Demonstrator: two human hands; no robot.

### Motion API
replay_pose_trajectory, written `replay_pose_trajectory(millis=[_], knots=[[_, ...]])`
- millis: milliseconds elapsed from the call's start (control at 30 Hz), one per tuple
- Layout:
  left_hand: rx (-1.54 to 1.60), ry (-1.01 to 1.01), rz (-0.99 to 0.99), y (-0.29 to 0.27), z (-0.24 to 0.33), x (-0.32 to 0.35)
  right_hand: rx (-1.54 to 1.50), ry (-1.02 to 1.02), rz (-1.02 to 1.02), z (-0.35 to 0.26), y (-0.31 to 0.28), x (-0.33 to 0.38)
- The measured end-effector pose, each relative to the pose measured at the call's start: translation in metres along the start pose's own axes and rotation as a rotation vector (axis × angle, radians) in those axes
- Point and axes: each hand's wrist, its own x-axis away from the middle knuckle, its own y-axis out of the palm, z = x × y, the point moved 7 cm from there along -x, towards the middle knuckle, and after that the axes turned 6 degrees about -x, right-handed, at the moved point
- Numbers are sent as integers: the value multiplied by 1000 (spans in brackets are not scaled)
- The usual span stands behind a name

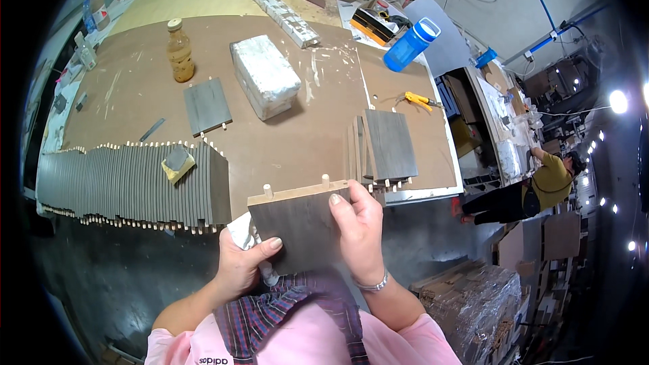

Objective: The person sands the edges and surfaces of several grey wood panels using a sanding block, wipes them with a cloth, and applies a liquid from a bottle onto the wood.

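Over the table's near edge I hold a dark grey wood-grain panel [297,233] with two pale dowels standing up from its far edge. My left hand [238,262] is closed on the panel's lower left, thumb on its face, with a white cloth [242,231] by the fingers. My right hand [358,233] grips the upper right corner, thumb on the face. A long row of doweled panels [128,182] stands on edge at left, with a grey-and-yellow sanding sponge [178,164] on top. More panels [392,145] are stacked at right. Another panel [207,106] lies flat beyond the row.
On the brown tabletop [270,152] stand a white-wrapped block [263,74], a bottle of brown liquid [180,54] and a blue water bottle [411,44]. A yellow air gun [419,100] lies at right. Another person [551,182] stands at a farther bench. Film-wrapped boards [473,311] rise at lower right.
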Motion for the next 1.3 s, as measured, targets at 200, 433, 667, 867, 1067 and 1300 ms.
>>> replay_pose_trajectory(millis=[200, 433, 667, 867, 1067, 1300], knots=[[38, 0, -3, 3, -1, 0, -76, -24, 21, 12, -4, 0], [26, 3, -12, 5, -1, 2, -121, -4, 53, 11, -4, 1], [11, 14, -17, 5, -2, 3, -85, -24, 57, 13, -8, 2], [4, 12, -3, 4, -2, 5, -149, -27, 59, 12, -4, 3], [-31, 17, -12, 4, -1, 7, -89, -46, 56, 16, -9, 4], [-16, 6, -11, 2, -3, 7, -31, -25, 3, 21, -10, 5]])
